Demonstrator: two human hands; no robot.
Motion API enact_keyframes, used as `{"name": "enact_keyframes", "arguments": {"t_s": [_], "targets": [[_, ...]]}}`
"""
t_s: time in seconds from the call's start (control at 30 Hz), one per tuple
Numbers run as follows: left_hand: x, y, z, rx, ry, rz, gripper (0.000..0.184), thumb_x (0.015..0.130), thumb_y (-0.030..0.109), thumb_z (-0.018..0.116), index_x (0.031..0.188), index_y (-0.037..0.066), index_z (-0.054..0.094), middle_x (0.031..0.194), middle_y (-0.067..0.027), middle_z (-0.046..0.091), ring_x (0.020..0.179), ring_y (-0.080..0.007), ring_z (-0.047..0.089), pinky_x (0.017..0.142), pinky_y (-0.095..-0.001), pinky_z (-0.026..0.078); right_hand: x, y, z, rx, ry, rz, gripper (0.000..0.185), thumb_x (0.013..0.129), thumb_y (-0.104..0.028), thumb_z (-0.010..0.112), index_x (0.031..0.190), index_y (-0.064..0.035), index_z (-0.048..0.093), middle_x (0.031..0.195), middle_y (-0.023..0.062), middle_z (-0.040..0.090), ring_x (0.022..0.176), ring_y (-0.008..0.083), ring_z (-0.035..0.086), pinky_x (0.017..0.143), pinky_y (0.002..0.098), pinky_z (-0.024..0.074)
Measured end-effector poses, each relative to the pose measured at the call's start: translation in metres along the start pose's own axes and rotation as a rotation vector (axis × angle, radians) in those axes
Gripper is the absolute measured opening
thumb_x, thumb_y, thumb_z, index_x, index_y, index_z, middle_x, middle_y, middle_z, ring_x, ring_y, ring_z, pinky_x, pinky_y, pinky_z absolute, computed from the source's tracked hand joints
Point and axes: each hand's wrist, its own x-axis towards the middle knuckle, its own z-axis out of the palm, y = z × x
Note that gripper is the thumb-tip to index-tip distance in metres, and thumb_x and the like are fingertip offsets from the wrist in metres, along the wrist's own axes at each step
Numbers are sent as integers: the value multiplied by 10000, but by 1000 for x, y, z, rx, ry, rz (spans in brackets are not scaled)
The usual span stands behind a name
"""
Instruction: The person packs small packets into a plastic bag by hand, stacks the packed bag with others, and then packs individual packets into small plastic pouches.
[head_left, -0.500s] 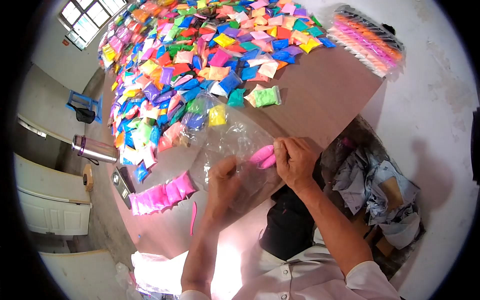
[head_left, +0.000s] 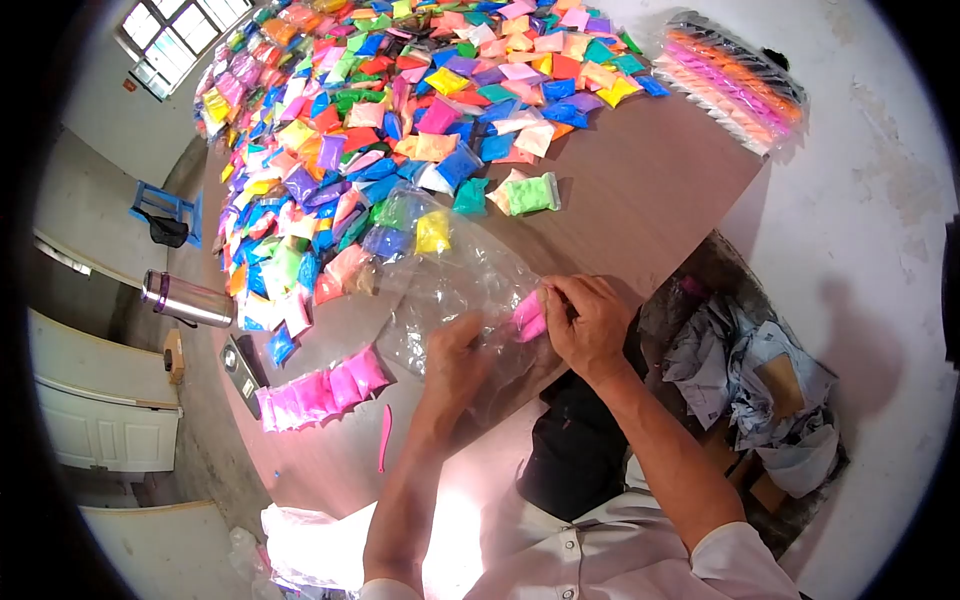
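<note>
My right hand (head_left: 590, 322) pinches a bright pink packet (head_left: 530, 314), which shows as two rounded lobes, between thumb and fingers. A large clear plastic bag (head_left: 440, 290) lies around and under the pink packet. At the bag's near side, my left hand (head_left: 458, 358) is closed, fingers curled on the film; part of its grip is hidden. Inside or beneath the bag's far end show a yellow packet (head_left: 432, 232) and a blue one (head_left: 388, 241). Left of my left hand lies a joined strip of pink packets (head_left: 325, 390), with a pink plastic stick (head_left: 385, 438) beside it.
Many coloured packets (head_left: 430, 110) are heaped across the table's far side. A bundle of coloured sticks in clear wrap (head_left: 735, 85) sits at the far right corner. At the left edge are a steel flask (head_left: 190, 298) and a scale (head_left: 243, 365). Crumpled paper (head_left: 790, 400) fills a box at right.
The pink packet has tilted more upright in my right hand. My left hand has shifted slightly to the right and the bag's film has moved with it.
</note>
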Motion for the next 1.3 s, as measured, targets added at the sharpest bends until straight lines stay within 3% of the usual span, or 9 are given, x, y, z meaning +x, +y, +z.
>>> {"name": "enact_keyframes", "arguments": {"t_s": [0.1, 0.3, 0.37, 0.6, 0.77, 1.0, 1.07, 1.13, 1.3], "targets": [[1, 0, 0, 7, 54, 54, 106, 880, 132, 855, 928, 63, 792, 690, -86, 595, 592, -153, 541, 559, -340, 455, 0, 0, 0, 6, -8, 42, 134, 937, -203, 737, 957, -74, 768, 900, 108, 764, 852, 355, 725, 766, 443, 577], [-7, 27, -26, 30, -76, 299, 291, 940, 69, 795, 1224, 19, 758, 908, -46, 727, 748, -90, 615, 683, -269, 501, 0, 0, 3, 62, -10, 56, 131, 917, -219, 763, 955, -94, 777, 897, 106, 765, 855, 339, 730, 770, 436, 573], [-15, 8, -33, -118, 3, -99, 442, 992, 107, 753, 1408, -2, 652, 1015, -87, 761, 753, -114, 653, 689, -270, 537, -2, 3, 6, -13, 18, 57, 129, 910, -228, 776, 936, -102, 776, 851, 89, 747, 823, 326, 718, 748, 430, 564], [-31, 10, -96, -716, 362, -256, 444, 1128, 349, 568, 1392, -2, 635, 1083, -134, 775, 752, -136, 686, 606, -253, 540, 1, -4, 0, 45, 19, 40, 144, 912, -245, 784, 918, -103, 761, 778, 59, 705, 760, 305, 683, 702, 428, 544], [-46, -49, -145, 122, 381, -140, 212, 1001, 102, 699, 1174, 0, 768, 1065, -113, 786, 796, -166, 719, 728, -305, 569, -2, 1, 2, 51, 18, 65, 162, 912, -256, 789, 923, -97, 760, 789, 63, 714, 761, 306, 689, 694, 433, 548], [-42, -27, -157, 554, 5, -305, 326, 895, 137, 717, 1199, 31, 769, 1237, -193, 770, 1145, -390, 735, 957, -452, 573, -2, 2, 3, 64, 25, 78, 165, 898, -258, 797, 925, -99, 765, 792, 63, 716, 762, 304, 692, 695, 433, 549], [-44, -44, -161, 538, 31, -196, 327, 893, 113, 724, 1204, 15, 758, 1190, -191, 780, 1017, -352, 765, 902, -424, 587, -1, 0, 2, 62, 11, 98, 153, 892, -251, 797, 923, -104, 771, 783, 60, 711, 756, 301, 692, 689, 428, 548], [-43, -42, -165, 480, 67, -73, 362, 882, -2, 745, 1243, -5, 728, 939, -73, 754, 661, -107, 646, 604, -293, 523, -2, 3, 5, 68, 28, 92, 145, 891, -247, 796, 916, -106, 770, 776, 57, 707, 751, 300, 690, 687, 425, 546], [-54, -3, -187, 235, 106, -158, 294, 913, -32, 733, 1206, -11, 718, 857, 6, 667, 662, -40, 570, 590, -222, 459, -2, 2, 3, 70, 56, 60, 133, 891, -240, 793, 901, -111, 767, 760, 50, 696, 740, 298, 685, 682, 421, 544]]}}
